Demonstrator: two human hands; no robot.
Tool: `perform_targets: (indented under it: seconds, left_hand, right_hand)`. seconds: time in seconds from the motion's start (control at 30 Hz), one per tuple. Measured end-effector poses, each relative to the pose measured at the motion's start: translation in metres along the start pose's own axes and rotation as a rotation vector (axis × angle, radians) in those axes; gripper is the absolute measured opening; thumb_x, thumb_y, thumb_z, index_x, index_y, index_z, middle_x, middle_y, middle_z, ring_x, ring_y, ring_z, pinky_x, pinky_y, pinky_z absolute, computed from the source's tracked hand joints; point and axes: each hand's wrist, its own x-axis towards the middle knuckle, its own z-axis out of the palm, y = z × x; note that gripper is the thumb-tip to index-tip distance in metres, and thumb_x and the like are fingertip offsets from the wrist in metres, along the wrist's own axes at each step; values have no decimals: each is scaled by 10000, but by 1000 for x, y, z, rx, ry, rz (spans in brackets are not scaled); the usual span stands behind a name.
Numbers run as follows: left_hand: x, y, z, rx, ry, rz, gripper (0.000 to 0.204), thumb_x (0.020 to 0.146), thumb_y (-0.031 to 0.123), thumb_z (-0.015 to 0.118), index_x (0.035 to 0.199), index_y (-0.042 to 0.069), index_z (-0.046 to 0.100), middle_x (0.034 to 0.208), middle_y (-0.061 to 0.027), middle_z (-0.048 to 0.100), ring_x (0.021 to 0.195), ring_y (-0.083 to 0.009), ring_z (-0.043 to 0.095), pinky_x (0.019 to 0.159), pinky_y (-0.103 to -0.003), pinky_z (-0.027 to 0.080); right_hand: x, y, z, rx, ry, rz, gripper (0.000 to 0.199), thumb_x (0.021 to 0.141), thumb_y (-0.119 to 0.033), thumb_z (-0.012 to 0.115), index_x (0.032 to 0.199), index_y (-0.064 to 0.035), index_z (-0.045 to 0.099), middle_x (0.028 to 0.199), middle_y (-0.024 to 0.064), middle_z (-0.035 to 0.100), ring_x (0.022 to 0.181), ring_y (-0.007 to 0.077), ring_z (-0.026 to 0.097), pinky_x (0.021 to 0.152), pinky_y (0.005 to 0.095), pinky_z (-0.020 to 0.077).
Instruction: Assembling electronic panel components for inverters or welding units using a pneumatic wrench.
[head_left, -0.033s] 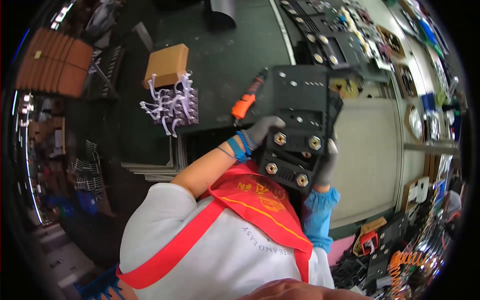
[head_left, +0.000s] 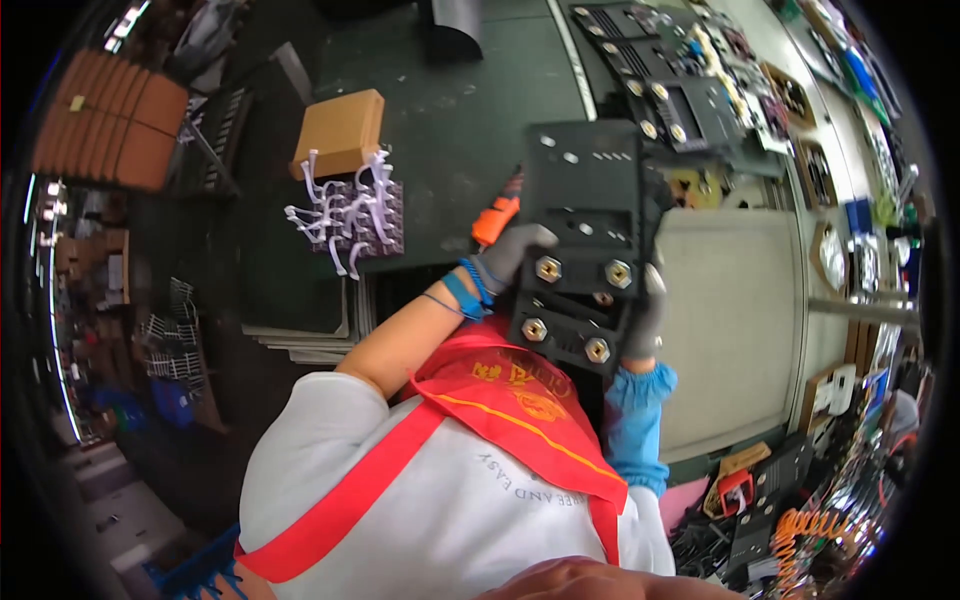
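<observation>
My left hand, in a grey glove with blue bands at the wrist, grips the left edge of some overlapping black panels. These have slots, small holes and large hex brass fittings near the end closest to my body. On their right side my right hand, also gloved in grey with a light blue sleeve, holds the opposite edge. Its fingers are partly hidden by the panels. Just beyond my left hand lies an orange and black power screwdriver on the dark bench, its far end beside the panels.
Left on the bench sit a cardboard box and a purple tray with white bent cable-like pieces. More black panels with fittings lie at the far right. A pale grey board is right of my hands. An orange coiled hose hangs lower right.
The panels and both hands have shifted slightly left in view, and the panels now reach closer to the screwdriver. My grip looks the same.
</observation>
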Motion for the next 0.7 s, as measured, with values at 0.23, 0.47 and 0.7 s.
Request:
perform_targets:
  seconds: [0.23,0.47,0.7]
  left_hand:
    - [-7,152,-129,-108,274,60,397,773,246,553,1073,-8,607,939,-102,667,877,-205,649,797,-329,526]
    - [38,176,-310,15,393,-42,387,782,216,509,1082,-20,575,956,-147,660,802,-242,668,744,-342,562]
    - [99,198,-316,699,547,117,685,728,90,592,1352,-46,343,1231,-164,509,1100,-251,517,951,-321,416]
  right_hand:
    - [159,112,134,70,-356,212,540,868,-265,481,1352,-75,338,1223,111,511,1109,224,525,958,356,419]
    - [247,207,197,-68,-169,466,756,800,-378,579,1419,-79,265,1275,116,493,1149,244,493,975,365,393]
    - [277,187,195,-471,-81,634,568,927,-482,409,1192,-8,576,1166,145,616,1032,256,595,935,367,434]
